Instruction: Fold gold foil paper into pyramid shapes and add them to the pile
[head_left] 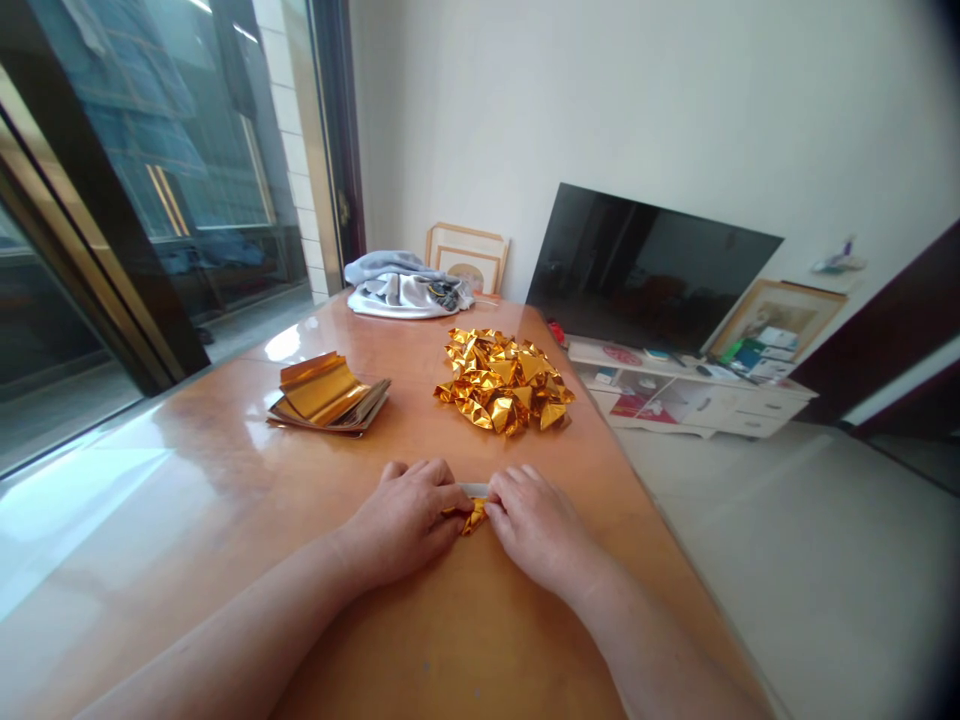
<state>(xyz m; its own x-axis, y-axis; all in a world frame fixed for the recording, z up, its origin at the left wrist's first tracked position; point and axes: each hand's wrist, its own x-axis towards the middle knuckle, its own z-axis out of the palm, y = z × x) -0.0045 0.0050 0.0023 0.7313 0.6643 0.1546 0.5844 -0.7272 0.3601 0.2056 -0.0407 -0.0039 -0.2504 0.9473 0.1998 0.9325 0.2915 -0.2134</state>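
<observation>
Between my two hands, low over the wooden table [480, 640], is a partly folded sheet of gold foil paper [474, 517] with a pale strip along its far edge. My left hand [416, 515] pinches its left side, and my right hand [532, 515] has its fingers curled on the right side. Much of the paper is hidden under the fingers. Beyond my hands lies a heap of folded gold paper pieces [506, 380], shiny and angular. A stack of flat gold foil sheets [326, 400], the top ones curling up, rests to the left.
Bundled grey and blue cloth [405, 285] lies at the table's far end, in front of leaning picture frames [469, 260]. A large dark television [649, 270] stands on a low white cabinet [690, 395] past the table's right edge. Glass sliding doors [172, 180] are on the left.
</observation>
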